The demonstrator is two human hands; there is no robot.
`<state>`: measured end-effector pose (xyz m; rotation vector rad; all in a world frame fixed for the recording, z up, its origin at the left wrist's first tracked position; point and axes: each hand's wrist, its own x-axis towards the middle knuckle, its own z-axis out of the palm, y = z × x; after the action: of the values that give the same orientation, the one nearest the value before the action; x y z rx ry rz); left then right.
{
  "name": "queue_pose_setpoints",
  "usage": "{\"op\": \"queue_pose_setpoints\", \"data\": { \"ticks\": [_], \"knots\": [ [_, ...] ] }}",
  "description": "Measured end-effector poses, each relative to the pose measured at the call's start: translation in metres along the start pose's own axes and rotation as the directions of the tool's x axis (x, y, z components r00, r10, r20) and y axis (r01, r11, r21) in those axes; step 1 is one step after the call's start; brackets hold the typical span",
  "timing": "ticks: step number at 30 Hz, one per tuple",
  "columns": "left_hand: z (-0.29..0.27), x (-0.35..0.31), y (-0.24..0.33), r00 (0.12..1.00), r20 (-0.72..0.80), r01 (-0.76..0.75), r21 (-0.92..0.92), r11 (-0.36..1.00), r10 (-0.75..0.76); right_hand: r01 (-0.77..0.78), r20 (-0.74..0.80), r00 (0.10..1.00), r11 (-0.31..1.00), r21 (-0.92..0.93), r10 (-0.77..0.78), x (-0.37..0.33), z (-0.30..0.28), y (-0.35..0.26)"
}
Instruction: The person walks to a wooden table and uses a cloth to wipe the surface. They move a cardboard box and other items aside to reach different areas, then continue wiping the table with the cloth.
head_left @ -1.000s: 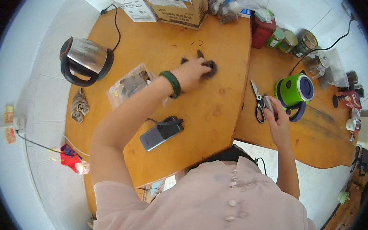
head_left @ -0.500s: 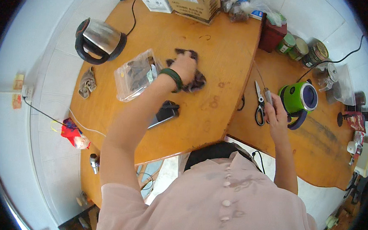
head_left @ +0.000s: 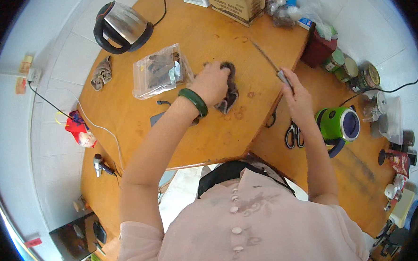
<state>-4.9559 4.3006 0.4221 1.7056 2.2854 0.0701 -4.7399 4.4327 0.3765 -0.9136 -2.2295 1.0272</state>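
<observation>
A crumpled dark brown cloth (head_left: pixel 229 91) lies on the wooden table, and my left hand (head_left: pixel 211 83) is closed on it, with a green bangle at the wrist. My fingertips are partly hidden. My right hand (head_left: pixel 296 95) grips the grey handle of a long, thin-bladed tool (head_left: pixel 268 58), its blade pointing up and left over the table; it may be a knife seen edge-on. Left of my left hand is a clear plastic box (head_left: pixel 156 73) with dark things inside. A phone (head_left: pixel 156 119) shows partly behind my left forearm, a dark strap beside it.
A steel kettle (head_left: pixel 122 26) and a grey-brown cloth (head_left: pixel 102 73) are at the left. Scissors (head_left: pixel 294 136) and a green kettle (head_left: pixel 337 124) stand near my right forearm. Cardboard boxes (head_left: pixel 237 4) and jars (head_left: pixel 347 69) line the back.
My right hand has risen and moved left, bringing the tool's blade over the main table. My left hand stays at the cloth, which has shifted and changed shape. The view has shifted.
</observation>
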Motion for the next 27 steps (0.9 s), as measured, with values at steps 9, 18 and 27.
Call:
{"op": "queue_pose_setpoints", "data": {
  "ticks": [9,18,27],
  "knots": [
    [0.055,-0.084,0.065,0.919,-0.388,-0.137,-0.132,0.982,0.076,0.306,0.136,0.952,0.811,-0.498,-0.275,0.05,0.023,0.001],
    [0.044,-0.091,0.034,0.847,-0.507,-0.01,-0.318,0.948,-0.161,0.389,0.249,0.92,0.791,-0.473,-0.303,0.075,0.034,0.015],
    [0.071,0.022,0.023,0.859,-0.481,0.08,-0.208,0.975,-0.174,0.461,0.273,0.888,0.723,-0.515,-0.371,0.084,0.024,0.016]
  ]
}}
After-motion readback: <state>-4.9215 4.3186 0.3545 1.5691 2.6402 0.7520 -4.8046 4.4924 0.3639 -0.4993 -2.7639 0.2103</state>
